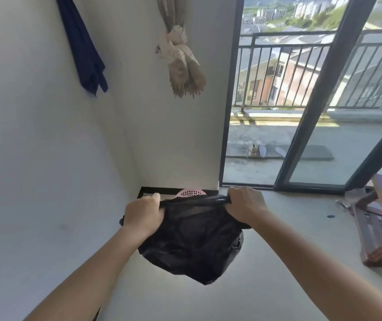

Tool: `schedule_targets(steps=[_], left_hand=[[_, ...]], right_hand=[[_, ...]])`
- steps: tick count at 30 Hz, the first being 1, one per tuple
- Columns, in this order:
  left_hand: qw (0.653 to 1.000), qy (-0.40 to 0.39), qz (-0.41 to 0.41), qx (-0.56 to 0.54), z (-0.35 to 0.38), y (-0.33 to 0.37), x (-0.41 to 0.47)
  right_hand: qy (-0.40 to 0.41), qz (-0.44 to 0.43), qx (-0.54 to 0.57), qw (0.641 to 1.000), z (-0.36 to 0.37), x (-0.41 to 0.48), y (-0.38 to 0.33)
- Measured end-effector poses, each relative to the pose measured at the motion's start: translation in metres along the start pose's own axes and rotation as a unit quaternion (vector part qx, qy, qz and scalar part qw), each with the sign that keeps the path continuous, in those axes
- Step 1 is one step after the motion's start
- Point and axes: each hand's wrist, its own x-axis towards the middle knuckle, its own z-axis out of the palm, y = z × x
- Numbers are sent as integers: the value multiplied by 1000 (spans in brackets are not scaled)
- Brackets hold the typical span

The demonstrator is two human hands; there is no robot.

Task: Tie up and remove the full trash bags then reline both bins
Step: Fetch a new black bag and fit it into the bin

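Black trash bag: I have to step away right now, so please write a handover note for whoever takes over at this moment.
Left hand: grips the left end of the black trash bag top edge.
Right hand: grips the right end, with the edge pulled taut between the hands.
Bag: held in the air, hanging slack, no knot visible.
Pink bin: behind the bag in the wall corner, only its perforated top showing.
Done: cannot tell.
Left: tie or fit this bag. The second bin is not in view.
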Motion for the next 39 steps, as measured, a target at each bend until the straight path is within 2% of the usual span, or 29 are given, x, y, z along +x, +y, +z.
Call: schedule_targets(steps=[7,10,14,17,22,25,29,35,39], left_hand=[[999,-2,25,-30,8,-5,185],[999,-19,20,-43,41,9,249],[995,-82,-12,-64,102,27,326],[987,-129,-53,-84,141,35,380],[977,-161,-83,-113,191,46,458],[967,-179,-114,-140,223,48,485],[958,-157,-158,-180,287,41,507],[943,-115,-210,-233,439,5,500],[938,-161,-219,-216,549,-23,474]], right_hand=[[-8,98,12,995,2,141,31],[-50,136,31,989,32,203,53],[-120,143,77,979,88,294,82],[-165,152,137,965,123,361,103],[-220,168,212,937,168,447,129],[-232,181,280,914,198,480,133],[-216,214,353,885,253,499,125],[-199,201,398,873,400,499,93],[-210,184,412,867,514,487,66]])
